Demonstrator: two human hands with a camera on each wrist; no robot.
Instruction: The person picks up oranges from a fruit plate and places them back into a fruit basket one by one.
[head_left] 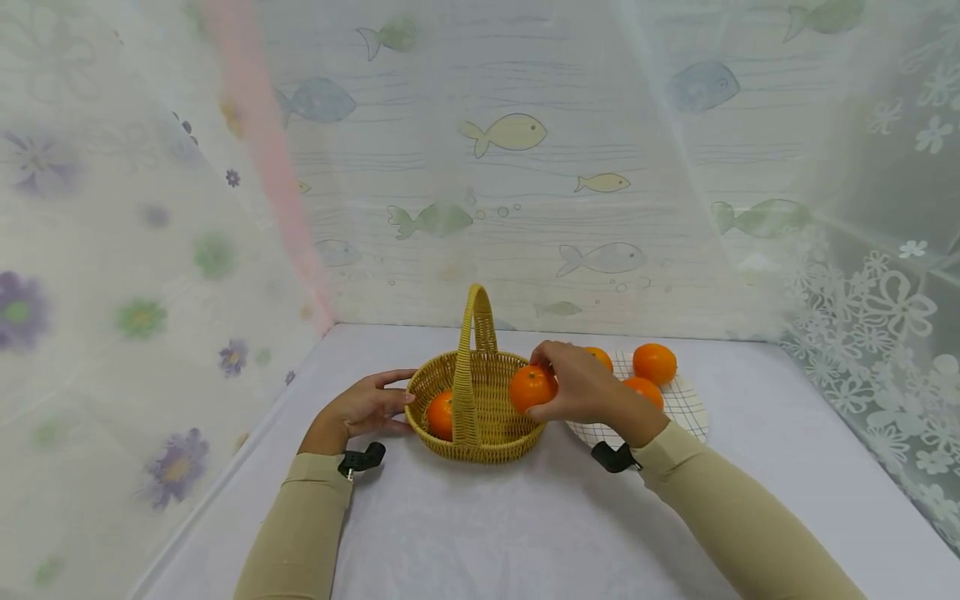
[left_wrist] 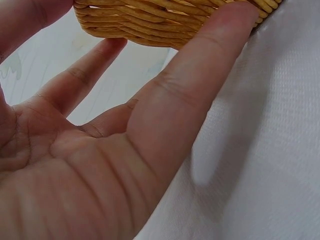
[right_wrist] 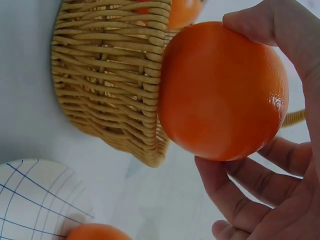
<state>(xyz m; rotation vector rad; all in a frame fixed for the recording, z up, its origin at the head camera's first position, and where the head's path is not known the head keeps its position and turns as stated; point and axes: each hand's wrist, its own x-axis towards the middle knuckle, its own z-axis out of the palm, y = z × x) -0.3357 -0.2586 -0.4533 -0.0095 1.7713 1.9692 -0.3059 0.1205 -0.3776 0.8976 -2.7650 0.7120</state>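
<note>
My right hand holds a smooth orange persimmon between thumb and fingers. The fruit is at the right rim of a yellow wicker basket, overlapping the rim in the right wrist view. Inside the basket, left of its tall arched handle, lies another persimmon. My left hand is at the basket's left end, its fingers spread and fairly straight. In the left wrist view, the thumb touches the woven side, and a fingertip meets the weave farther back.
Right of the basket, a white plate with blue grid lines carries several persimmons, partly hidden by my right hand and wrist. A white cloth covers the table. Sheer patterned curtains hang behind and at both sides.
</note>
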